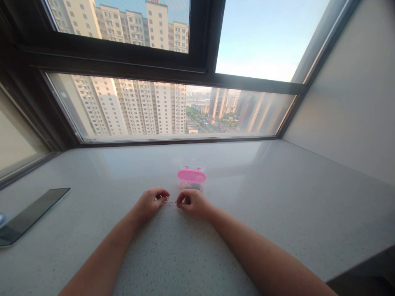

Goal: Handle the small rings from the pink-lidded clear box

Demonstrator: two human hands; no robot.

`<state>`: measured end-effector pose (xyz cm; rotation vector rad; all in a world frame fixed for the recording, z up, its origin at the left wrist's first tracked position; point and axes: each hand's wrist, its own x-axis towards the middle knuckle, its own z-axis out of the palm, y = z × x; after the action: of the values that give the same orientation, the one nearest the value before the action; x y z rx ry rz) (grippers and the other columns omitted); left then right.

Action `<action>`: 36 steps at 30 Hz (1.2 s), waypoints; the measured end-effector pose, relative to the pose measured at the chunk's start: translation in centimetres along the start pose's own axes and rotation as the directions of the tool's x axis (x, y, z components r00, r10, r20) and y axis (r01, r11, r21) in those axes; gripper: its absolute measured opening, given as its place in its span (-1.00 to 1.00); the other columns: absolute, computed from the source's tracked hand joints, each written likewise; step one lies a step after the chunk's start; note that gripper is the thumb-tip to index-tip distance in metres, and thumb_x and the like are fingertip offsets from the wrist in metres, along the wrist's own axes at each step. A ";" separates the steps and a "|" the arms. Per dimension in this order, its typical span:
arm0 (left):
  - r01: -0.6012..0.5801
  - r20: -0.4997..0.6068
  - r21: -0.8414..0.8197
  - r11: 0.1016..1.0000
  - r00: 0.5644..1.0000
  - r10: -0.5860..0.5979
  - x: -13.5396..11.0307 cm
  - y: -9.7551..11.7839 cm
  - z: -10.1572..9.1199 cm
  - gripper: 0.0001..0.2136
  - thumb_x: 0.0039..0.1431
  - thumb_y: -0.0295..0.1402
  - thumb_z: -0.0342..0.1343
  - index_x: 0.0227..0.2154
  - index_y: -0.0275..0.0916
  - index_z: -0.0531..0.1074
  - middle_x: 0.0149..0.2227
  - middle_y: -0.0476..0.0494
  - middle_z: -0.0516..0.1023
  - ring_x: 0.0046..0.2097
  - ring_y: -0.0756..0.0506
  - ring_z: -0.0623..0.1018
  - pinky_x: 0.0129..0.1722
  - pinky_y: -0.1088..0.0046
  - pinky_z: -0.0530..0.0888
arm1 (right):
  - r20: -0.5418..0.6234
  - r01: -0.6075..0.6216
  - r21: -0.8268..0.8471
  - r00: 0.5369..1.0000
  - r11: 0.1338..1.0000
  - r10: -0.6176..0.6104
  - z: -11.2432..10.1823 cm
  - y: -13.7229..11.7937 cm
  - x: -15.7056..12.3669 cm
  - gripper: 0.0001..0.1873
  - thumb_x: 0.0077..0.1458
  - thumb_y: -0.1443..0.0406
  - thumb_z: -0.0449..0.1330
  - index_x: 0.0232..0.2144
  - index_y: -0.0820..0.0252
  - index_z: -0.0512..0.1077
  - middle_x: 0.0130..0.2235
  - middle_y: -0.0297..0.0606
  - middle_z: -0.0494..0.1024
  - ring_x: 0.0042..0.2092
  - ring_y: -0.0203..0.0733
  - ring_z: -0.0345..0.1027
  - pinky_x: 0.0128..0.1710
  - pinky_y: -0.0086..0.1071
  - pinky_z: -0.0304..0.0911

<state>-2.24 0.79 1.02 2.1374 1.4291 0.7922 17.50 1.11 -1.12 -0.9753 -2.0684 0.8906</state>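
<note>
Resting on the pale speckled stone windowsill (277,213), both hands meet just in front of a small clear plastic box with a pink lid (191,177). Between the fingertips lie some small pale loops (170,202), possibly thin elastic bands; they are too small to identify with certainty.

Risk: the loops are tiny and nearly match the sill's colour. A slipped pinch could flick one across the smooth surface, where it would be hard to find. The box stands just beyond the knuckles, so a forward push of either hand could shove or tip it.

Pose: the left hand (150,204) lies curled, thumb and forefinger drawn close together at one loop. The right hand (193,202) mirrors it, fingers bent inward and pinched narrowly. Whether either pinch actually grips a loop cannot be told. Both forearms converge from the lower corners. A dark flat phone (29,216) lies well apart, at far left.
</note>
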 end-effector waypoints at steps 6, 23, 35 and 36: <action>0.018 -0.027 -0.049 0.999 0.999 -0.020 0.1 -0.3 0.1 -0.78 -0.02 -0.33 -0.01 -0.36 -0.25 0.48 -0.45 -0.07 0.55 -0.39 -0.08 0.48 -0.38 0.49 0.36 | -0.009 -0.060 0.090 0.998 0.994 0.061 -0.2 0.2 -0.1 -0.88 -0.22 0.39 0.21 -0.48 0.28 0.40 -0.64 -0.44 0.28 -0.61 -0.46 0.07 -0.65 -0.58 -0.05; 0.205 0.127 -0.576 0.791 0.979 -0.161 0.1 2.1 0.7 -0.82 -0.14 -0.35 0.13 -0.45 -0.33 0.52 -0.51 -0.12 0.55 -0.47 -0.03 0.46 -0.44 0.48 0.38 | 0.119 -0.169 0.458 0.985 0.873 0.127 -0.3 -0.1 -0.1 -0.74 -0.11 0.19 0.17 -0.39 0.30 0.38 -0.42 -0.20 0.52 -0.60 -0.38 0.32 -0.70 -0.58 0.13; 0.297 0.172 -0.678 0.673 0.954 -0.247 0.2 1.8 1.0 -0.78 -0.18 -0.29 0.22 -0.44 -0.32 0.52 -0.51 -0.11 0.57 -0.42 -0.05 0.50 -0.35 0.44 0.44 | 0.058 -0.142 0.359 0.990 0.922 0.130 -0.4 0.5 0.1 -0.70 -0.09 0.15 0.18 -0.39 0.29 0.44 -0.61 -0.37 0.39 -0.68 -0.45 0.15 -0.73 -0.57 0.09; 0.301 0.176 -0.674 0.675 0.952 -0.250 0.2 1.8 1.1 -0.77 -0.18 -0.28 0.23 -0.43 -0.33 0.52 -0.50 -0.12 0.57 -0.42 -0.05 0.51 -0.35 0.43 0.44 | 0.057 -0.144 0.359 0.990 0.922 0.132 -0.5 0.6 0.1 -0.70 -0.10 0.15 0.18 -0.39 0.29 0.45 -0.61 -0.37 0.38 -0.67 -0.45 0.15 -0.72 -0.57 0.10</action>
<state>-0.22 0.23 1.45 1.3141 1.1218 0.9348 18.06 1.64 -1.28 -0.9138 -1.7865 1.3150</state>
